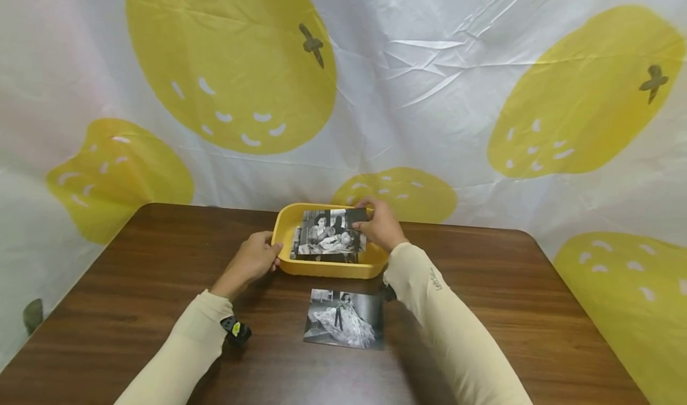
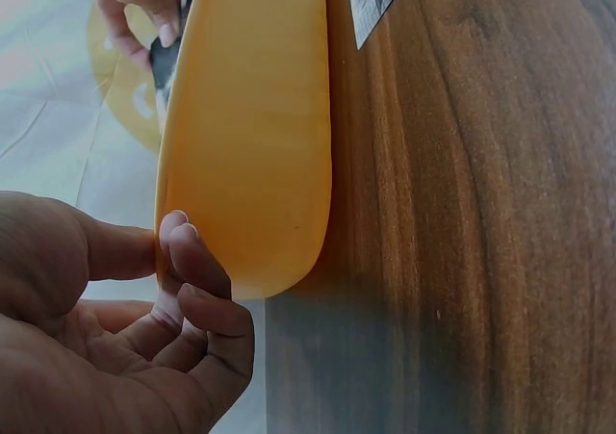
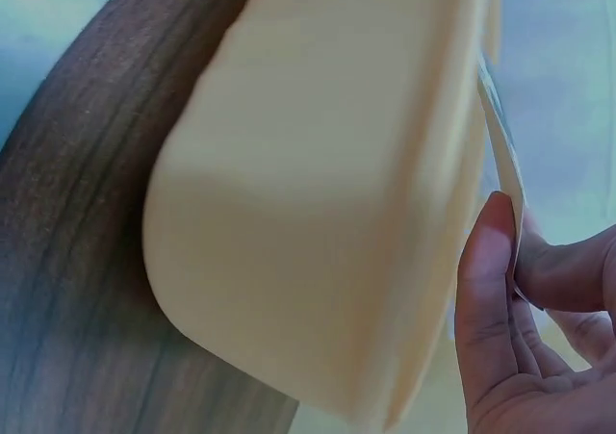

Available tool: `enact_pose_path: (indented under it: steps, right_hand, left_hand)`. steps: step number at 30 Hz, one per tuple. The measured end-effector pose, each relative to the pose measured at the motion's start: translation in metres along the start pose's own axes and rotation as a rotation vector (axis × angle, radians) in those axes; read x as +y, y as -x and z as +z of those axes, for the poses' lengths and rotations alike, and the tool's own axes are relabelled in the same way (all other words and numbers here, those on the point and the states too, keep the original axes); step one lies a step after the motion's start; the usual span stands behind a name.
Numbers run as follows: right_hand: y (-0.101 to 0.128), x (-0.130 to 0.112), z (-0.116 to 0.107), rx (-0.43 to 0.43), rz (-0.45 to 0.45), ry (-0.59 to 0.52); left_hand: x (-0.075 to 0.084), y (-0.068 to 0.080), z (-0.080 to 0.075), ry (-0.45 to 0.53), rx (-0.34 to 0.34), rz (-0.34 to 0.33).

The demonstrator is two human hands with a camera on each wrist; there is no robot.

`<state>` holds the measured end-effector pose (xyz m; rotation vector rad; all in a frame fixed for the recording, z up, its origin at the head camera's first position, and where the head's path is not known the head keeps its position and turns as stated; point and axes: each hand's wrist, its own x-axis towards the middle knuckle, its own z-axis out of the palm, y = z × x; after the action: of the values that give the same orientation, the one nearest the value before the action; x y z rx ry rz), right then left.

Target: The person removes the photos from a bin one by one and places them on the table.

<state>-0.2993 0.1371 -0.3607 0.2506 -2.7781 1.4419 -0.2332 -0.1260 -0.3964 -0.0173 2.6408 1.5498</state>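
A yellow plastic tray (image 1: pixel 327 269) with rounded corners stands toward the back of the table. My left hand (image 1: pixel 254 254) pinches its left rim, thumb on one side and curled fingers on the other, as the left wrist view also shows. Between thumb and fingers, my right hand (image 1: pixel 380 225) holds a black-and-white photo (image 1: pixel 327 232) by its right edge, above the tray. In the right wrist view that photo (image 3: pixel 502 150) appears edge-on, slightly bent, past the tray wall (image 3: pixel 289 213). Beneath it, partly covered, another dark photo (image 1: pixel 322 258) lies in the tray.
A second black-and-white photo (image 1: pixel 343 320), of a figure in a wide dress, lies flat on the brown wooden table (image 1: pixel 461 286) in front of the tray. Behind the table hangs a white curtain (image 1: pixel 418 107) printed with yellow fruit.
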Motion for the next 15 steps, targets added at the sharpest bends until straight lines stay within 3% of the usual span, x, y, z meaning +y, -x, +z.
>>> enact_pose_path:
  steps: [15]
  right_hand:
    - [0.024,-0.003,-0.044,-0.005,-0.039,-0.026]
  left_hand:
    - [-0.002,0.0,0.0,-0.005,0.004,-0.009]
